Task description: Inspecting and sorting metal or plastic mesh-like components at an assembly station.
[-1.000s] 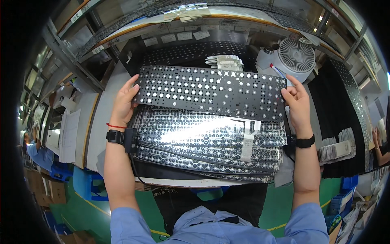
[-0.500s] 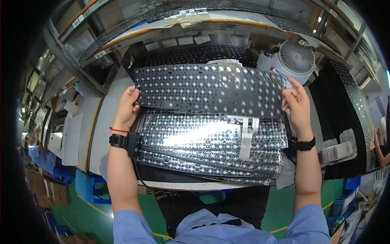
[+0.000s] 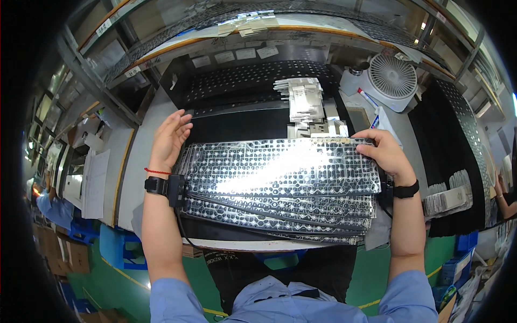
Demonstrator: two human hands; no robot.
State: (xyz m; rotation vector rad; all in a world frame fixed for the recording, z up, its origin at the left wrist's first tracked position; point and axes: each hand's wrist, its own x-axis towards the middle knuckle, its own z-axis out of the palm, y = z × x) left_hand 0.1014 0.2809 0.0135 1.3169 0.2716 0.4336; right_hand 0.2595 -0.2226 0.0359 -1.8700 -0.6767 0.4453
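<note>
A fanned stack of long, shiny sheets [image 3: 258, 185] with rows of key-like cells lies before me, strong glare across its top. At the stack's far right corner is my right hand [image 3: 385, 153], its thumb and forefinger apart and touching the top sheet's edge. My left hand [image 3: 171, 139] is open and holds nothing, its fingers raised just beyond the stack's far left corner. Behind the stack lies a plain black panel [image 3: 237, 126]. Farther back are black perforated sheets [image 3: 253, 78]. A pile of pale flat pieces [image 3: 306, 102] sits right of the middle.
A white fan [image 3: 393, 76] stands at the back right, near a red-capped marker [image 3: 367, 97]. Black cloth [image 3: 447, 140] covers the right side, with a bundle of pale strips [image 3: 449, 200] on it. A loaded shelf [image 3: 323, 32] spans the back.
The black perforated sheet has left both hands; where it went is not clear. My right hand came down and inward to the stack's corner. My left hand's fingers have opened.
</note>
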